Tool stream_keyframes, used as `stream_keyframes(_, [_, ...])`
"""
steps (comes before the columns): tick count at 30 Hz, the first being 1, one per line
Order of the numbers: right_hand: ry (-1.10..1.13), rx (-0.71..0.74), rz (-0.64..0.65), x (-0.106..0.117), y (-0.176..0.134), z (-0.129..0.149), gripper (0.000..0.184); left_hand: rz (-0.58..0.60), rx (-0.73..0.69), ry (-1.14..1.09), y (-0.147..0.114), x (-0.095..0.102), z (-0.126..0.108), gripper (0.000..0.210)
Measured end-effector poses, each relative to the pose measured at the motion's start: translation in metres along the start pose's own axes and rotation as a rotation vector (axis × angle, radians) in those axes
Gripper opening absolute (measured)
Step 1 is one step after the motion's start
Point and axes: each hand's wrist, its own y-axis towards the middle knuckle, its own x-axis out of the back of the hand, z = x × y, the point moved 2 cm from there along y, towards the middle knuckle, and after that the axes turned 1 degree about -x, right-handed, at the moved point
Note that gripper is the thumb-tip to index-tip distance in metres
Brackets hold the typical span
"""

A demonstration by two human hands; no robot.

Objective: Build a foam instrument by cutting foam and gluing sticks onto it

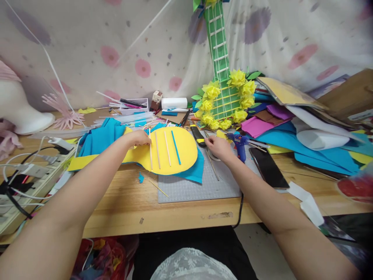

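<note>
A yellow guitar-shaped cutout [186,146] lies across the left part of the grey cutting mat [201,192], with blue sheet beneath its edge. Pale thin sticks and one blue stick [176,147] run in parallel across its round body. My left hand [139,139] is closed at the leftmost wooden stick [151,159], fingertips pinching it near its upper part. My right hand [218,147] is closed in a pinch beside a black and yellow tool [196,135]; what its fingers hold is too small to tell. A blue glue gun [240,146] lies right of that hand.
A green guitar-shaped piece with yellow flowers [224,97] leans at the back. Blue fabric [100,138] and a power strip [17,206] are at left. A phone [269,167] and stacked coloured sheets [279,132] lie right. A thin stick [159,188] crosses the mat's edge.
</note>
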Motion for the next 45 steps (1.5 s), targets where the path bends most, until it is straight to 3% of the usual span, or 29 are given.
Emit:
stream_keyframes(14, [0.007,-0.009,0.007,-0.003,-0.001,-0.003,0.037,0.023,-0.048,0.041,0.010,-0.002,0.003,0.016])
stream_keyframes(29, [0.039,0.069,0.019,0.007,0.006,0.008,0.026,0.005,-0.001,-0.125,0.001,-0.001,0.002,0.016])
stream_keyframes(36, [0.103,0.088,0.007,0.012,0.007,0.030,0.022,-0.104,-0.003,-0.220,0.003,-0.005,0.010,0.021])
stream_keyframes(45, [0.105,0.064,0.019,-0.003,0.006,0.013,0.025,-0.441,-0.068,-0.294,-0.003,-0.022,0.023,0.036])
